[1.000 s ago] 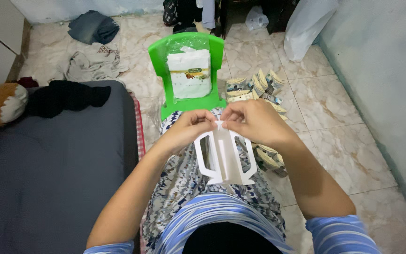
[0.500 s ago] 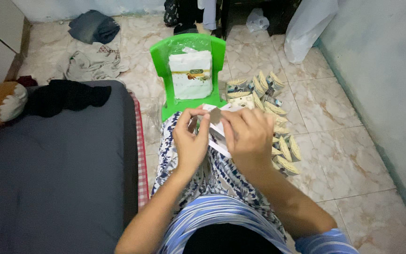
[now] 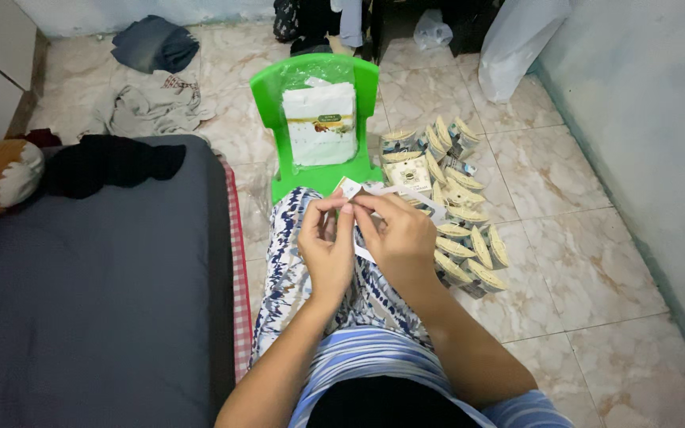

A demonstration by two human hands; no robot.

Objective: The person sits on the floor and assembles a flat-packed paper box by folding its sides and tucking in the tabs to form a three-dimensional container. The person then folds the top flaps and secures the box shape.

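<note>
Pinching white card (image 3: 356, 192) between left hand (image 3: 327, 250) and right hand (image 3: 400, 238), both gripping; risking crooked crease or tear if fingers slip.

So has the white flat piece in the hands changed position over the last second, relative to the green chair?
Yes. The white flat piece was spread open low over the lap; now it is folded up between both hands, closer to the green chair seat's front edge.
</note>
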